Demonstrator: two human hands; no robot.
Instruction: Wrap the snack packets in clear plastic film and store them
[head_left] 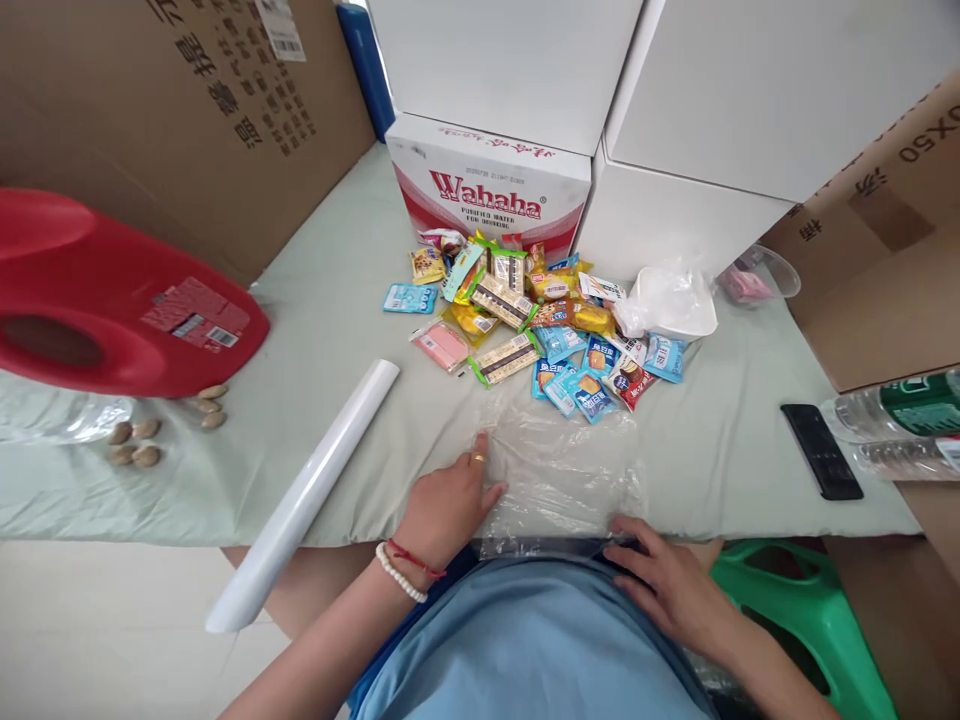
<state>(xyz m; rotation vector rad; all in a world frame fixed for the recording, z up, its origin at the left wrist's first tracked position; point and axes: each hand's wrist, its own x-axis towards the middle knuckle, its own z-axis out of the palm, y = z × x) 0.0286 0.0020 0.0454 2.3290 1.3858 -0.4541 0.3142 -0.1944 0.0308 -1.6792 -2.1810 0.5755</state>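
L hand [454, 505], fingers loosely apart, rests at L edge of a clear, crinkled plastic sheet [562, 460] btwn both hands, seemingly to keep it flat on the pale-green cloth-covered worktop [720, 450]. R hand [660, 575], fingers spread, is by its near R corner. Beyond both, multicoloured wrapped snacks [551, 312] limit room ahead; glossy white roll [330, 450] L of L hand.
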